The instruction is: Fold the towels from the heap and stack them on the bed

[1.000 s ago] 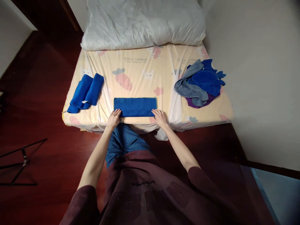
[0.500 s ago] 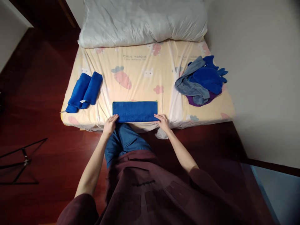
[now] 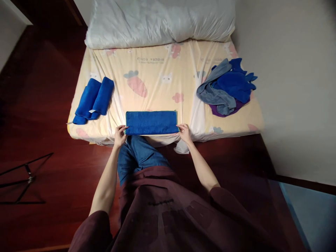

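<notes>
Moved since the earlier frames: left hand (image 3: 120, 135) and right hand (image 3: 184, 133), both shifted outward, fingers no longer laid flat over the near corners of the rectangular blue fabric cloth (image 3: 151, 123). The cloth sits nearer the front edge of the bed with its yellow carrot-printed cover (image 3: 154, 84) than it does a second ago.

Head view, contents as follows.

Hands, two: the left pinches the cloth's left end near its front corner, thumb against fingers; the right pinches the opposite end likewise.

Cloth, one: green-edged, folded into a long strip, placed crosswise at the bed's front, before the person. Whether it is slightly raised cannot be told.

Left side: overlapping blue fabric bundles (image 3: 90, 98), rolled or thickly folded, a small white tag (image 3: 92, 111) showing.

Right side: crumpled heap of grey-blue, bright blue and purple fabric (image 3: 231, 87).

Far side: puffy white quilt (image 3: 160, 26).

Step in hand, as judged: gripping the folded strip by its two ends. The next move calls for an even pinch on both sides, layers kept aligned.
</notes>
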